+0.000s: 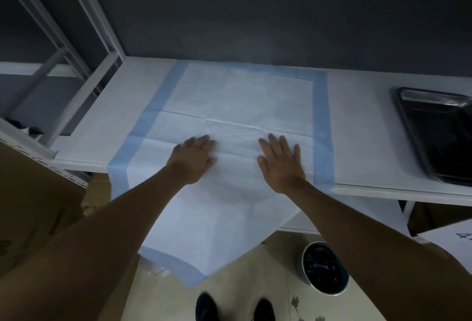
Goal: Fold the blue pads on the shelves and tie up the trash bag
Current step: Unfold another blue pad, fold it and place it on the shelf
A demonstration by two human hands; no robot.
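Both hands — left (pixel 192 158), right (pixel 279 164) — are pressing flat, fingers straight, on the pad (pixel 229 95); tray (pixel 444 136) lying right, bin (pixel 324 268) below.

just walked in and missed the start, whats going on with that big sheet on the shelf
A person is working on a blue pad spread flat on a white shelf. Both the left hand and the right hand lie flat on it with straight fingers, near the front edge. The pad is not folded yet, and its near part hangs over the shelf edge toward the floor. A black tray sits on the shelf to the right, and a bin with a dark bag stands on the floor below.
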